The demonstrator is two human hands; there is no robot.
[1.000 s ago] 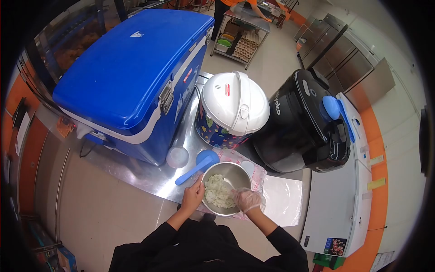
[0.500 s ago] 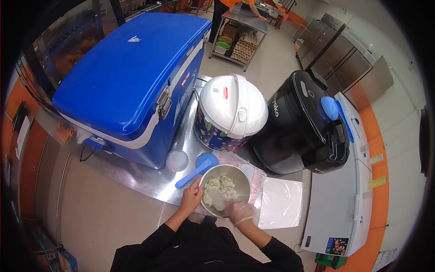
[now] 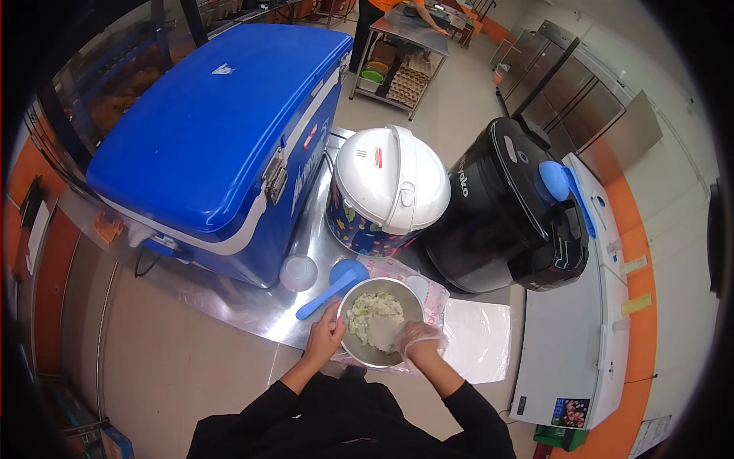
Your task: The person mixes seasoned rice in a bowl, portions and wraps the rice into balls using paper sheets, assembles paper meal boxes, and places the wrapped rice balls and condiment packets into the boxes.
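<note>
A round metal bowl (image 3: 411, 302) at the table's front edge holds a pale, rice-like food (image 3: 373, 307). My left hand (image 3: 327, 334) grips the bowl's left rim. In a clear plastic glove, my right hand (image 3: 419, 338) is closed on a whitish paddle (image 3: 383, 332) whose flat end rests in the food. Just behind the bowl lies a blue rice scoop (image 3: 331, 295), beside a small translucent cup (image 3: 298, 273). Pink patterned paper (image 3: 434, 304) shows under the bowl, and clear plastic sheets (image 3: 477, 340) lie to its right.
A big blue cooler (image 3: 214, 130) fills the left of the table. Behind the bowl stand a white-lidded rice cooker (image 3: 393, 180) and a black one (image 3: 489, 222) with a blue scoop on top. A white chest freezer (image 3: 558, 352) is at right. Another person in orange stands at a far cart (image 3: 405, 34).
My right hand has moved the paddle about in the bowl, dipping toward the front rim and then back to the right. The food has shifted. My left hand keeps its hold.
</note>
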